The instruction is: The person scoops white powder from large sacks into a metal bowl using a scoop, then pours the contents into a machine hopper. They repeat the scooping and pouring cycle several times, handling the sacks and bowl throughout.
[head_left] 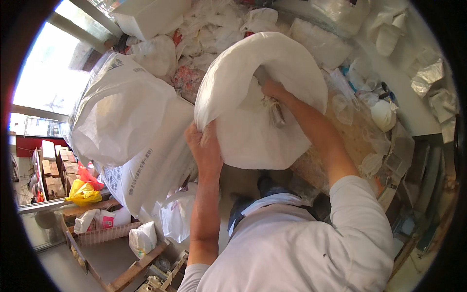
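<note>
A large white sack (pixel 209 95) stands before me with its mouth wide and its rim folded over. My left hand (pixel 204 143) is closed on the near left edge of that rim. Inside the mouth, my right hand (pixel 275 91) is curled with its fingers mostly hidden. A grey, flat-looking piece (pixel 262 74) shows just beyond it; its kind is unclear, and I cannot tell whether the hand grips it. A shiny metal cylindrical thing (pixel 278 115) lies beside my right forearm, against pale contents in the sack.
Full white printed sacks (pixel 131 112) lean at the left. Clear plastic bags (pixel 214 34) and a white foam box (pixel 151 17) crowd the far side. More bags and small containers (pixel 384 114) lie at right. A wooden frame (pixel 138 267) and a yellow bag (pixel 83 192) are at lower left.
</note>
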Available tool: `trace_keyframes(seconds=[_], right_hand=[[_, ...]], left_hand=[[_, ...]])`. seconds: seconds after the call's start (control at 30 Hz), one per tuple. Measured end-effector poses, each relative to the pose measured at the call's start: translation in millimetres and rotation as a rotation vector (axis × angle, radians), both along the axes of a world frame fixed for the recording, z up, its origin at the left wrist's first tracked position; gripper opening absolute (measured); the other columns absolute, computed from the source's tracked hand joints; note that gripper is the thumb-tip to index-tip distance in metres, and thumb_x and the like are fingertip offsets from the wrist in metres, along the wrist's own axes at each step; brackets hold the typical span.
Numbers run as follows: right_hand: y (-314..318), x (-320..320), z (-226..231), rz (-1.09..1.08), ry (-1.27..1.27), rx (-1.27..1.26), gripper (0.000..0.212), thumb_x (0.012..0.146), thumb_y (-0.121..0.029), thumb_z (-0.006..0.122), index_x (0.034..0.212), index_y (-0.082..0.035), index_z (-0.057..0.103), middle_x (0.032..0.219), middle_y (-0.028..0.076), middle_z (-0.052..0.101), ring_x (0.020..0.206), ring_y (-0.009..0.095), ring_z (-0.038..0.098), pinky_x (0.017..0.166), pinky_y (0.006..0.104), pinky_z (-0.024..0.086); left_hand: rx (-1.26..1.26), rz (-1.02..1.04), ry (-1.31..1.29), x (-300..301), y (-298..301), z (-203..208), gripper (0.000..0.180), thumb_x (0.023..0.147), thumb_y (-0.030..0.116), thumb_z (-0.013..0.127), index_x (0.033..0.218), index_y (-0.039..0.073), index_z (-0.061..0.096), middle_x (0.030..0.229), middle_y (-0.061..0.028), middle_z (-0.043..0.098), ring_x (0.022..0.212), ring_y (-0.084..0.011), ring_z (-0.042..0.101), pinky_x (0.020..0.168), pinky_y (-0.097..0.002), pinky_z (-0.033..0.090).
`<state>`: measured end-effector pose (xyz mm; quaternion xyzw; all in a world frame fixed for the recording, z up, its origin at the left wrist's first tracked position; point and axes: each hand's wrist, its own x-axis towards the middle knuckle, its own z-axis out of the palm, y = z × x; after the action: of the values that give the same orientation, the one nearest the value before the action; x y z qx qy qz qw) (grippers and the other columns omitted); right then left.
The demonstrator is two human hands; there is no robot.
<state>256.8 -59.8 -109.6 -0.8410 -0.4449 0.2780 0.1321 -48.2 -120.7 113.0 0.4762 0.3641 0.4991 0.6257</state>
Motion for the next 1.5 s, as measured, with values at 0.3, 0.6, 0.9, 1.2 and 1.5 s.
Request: trace_keyframes(seconds=[0.3,0.6,0.9,1.2,1.5], right_hand=[[-10,-52,-50,-0.388,0.819,-0.024,0.031,0.082,-0.021,0.061,0.102,0.002,0.066,0.099,0.016,0.066,0.095,0.028,0.064,0.083,0.042,0.05],[19,-77,-41,-0.457,0.838,-0.022,0.031,0.081,-0.023,0.062,0.101,0.001,0.066,0.097,0.013,0.067,0.091,0.025,0.064,0.081,0.0383,0.051],[-33,-46,21,-0.465,0.969,0.041,0.032,0.081,-0.025,0.062,0.1,0.0,0.066,0.095,0.01,0.067,0.087,0.022,0.064,0.079,0.0345,0.052],[-94,-99,81,-0.698,1.28,0.413,0.01,0.083,-0.014,0.058,0.084,-0.004,0.061,0.085,0.011,0.062,0.067,0.02,0.06,0.058,0.035,0.05],[-146,-155,104,-0.685,1.289,0.515,0.015,0.091,-0.015,0.051,0.087,-0.002,0.057,0.074,0.008,0.06,0.059,0.017,0.058,0.05,0.0323,0.05]], left_hand=[[-0.166,0.067,0.072,-1,2,10,0.024,0.097,0.015,0.058,0.112,-0.003,0.06,0.103,-0.0132,0.066,0.087,-0.018,0.066,0.073,-0.0319,0.057],[-0.164,0.284,0.157,13,5,37,0.026,0.098,0.017,0.057,0.113,-0.004,0.06,0.099,-0.0139,0.067,0.084,-0.0183,0.067,0.069,-0.0297,0.057],[-0.089,0.166,0.128,-7,5,26,0.025,0.098,0.016,0.056,0.11,-0.005,0.061,0.102,-0.0137,0.066,0.085,-0.0183,0.066,0.071,-0.0296,0.056],[-0.182,0.11,0.059,-29,4,0,0.029,0.098,0.018,0.058,0.111,-0.007,0.06,0.098,-0.0118,0.066,0.082,-0.0165,0.065,0.071,-0.0282,0.055],[-0.081,-0.103,0.095,-85,9,-36,0.027,0.099,0.023,0.058,0.104,-0.002,0.063,0.086,-0.0029,0.064,0.068,-0.008,0.056,0.058,-0.0234,0.044]])
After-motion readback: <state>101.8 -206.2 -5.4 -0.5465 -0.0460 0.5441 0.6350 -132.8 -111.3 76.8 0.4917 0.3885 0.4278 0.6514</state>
